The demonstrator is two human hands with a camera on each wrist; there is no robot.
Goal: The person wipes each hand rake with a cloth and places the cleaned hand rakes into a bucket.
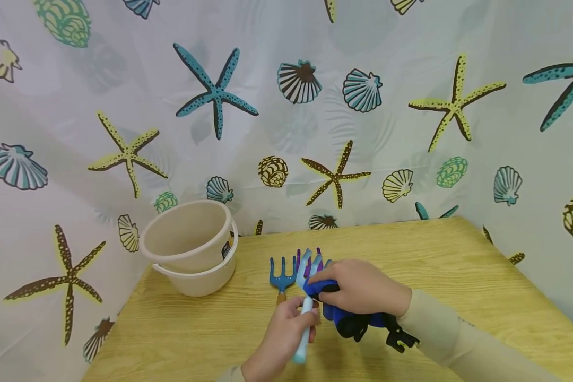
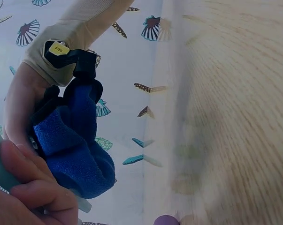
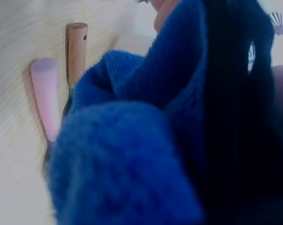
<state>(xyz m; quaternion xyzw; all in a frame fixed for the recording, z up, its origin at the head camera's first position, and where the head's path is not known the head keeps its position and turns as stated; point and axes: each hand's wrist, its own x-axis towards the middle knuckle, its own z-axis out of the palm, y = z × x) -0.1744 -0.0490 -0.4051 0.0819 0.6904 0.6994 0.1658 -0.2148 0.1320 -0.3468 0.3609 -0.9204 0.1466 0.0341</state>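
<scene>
My left hand (image 1: pixel 286 330) grips the pale blue handle of a garden hand fork (image 1: pixel 302 349), its tines pointing away from me. A bunched blue cloth (image 1: pixel 329 314) with black parts is held in my right hand (image 1: pixel 366 289), close against the fork where handle meets tines. The cloth hangs below that hand and fills much of the right wrist view, hiding the fork there. In the left wrist view, folds of the cloth (image 2: pixel 73 150) lie just beyond the left fingers (image 2: pixel 42 197).
A blue hand fork (image 1: pixel 283 280) with a wooden handle lies left of the held one. Behind it show purple tines (image 1: pixel 307 263). A pink handle (image 3: pixel 46 98) lies beside a wooden handle (image 3: pixel 77 51). Nested cream buckets (image 1: pixel 202 278) stand at the back left, before a patterned curtain (image 1: pixel 277 127).
</scene>
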